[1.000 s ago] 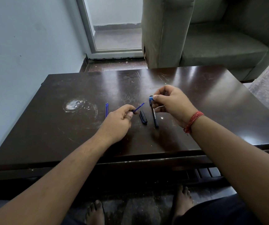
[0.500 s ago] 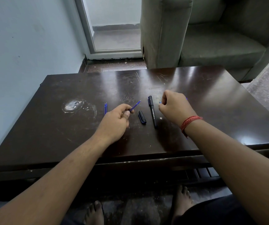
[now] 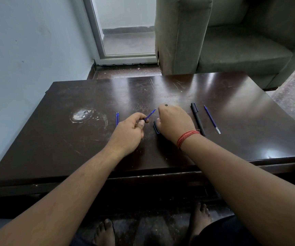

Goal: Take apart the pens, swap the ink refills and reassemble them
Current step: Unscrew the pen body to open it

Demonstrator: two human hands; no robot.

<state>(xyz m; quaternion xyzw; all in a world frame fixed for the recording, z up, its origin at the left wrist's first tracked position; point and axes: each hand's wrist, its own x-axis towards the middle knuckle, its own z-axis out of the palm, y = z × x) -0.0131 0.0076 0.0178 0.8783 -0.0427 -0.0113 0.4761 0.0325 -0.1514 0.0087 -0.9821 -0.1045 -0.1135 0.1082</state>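
Pinching a blue refill (image 3: 150, 114) in the left hand (image 3: 129, 133), tip aimed up-right. Right hand (image 3: 174, 124), emptied since a second ago, now down curled on the dark cap (image 3: 156, 127), grip partly hidden. Black barrel (image 3: 198, 118) and second refill (image 3: 212, 119) now parked side by side to its right, so probably swapping next. Spare refills (image 3: 117, 118) left. Plenty of bare counter (image 3: 232, 148); edges far off.

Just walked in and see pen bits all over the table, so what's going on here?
A person is taking pens apart. The left hand pinches a blue refill. The right hand reaches onto a dark cap. A black barrel and another refill lie to the right, and a blue piece lies to the left, all on the table.
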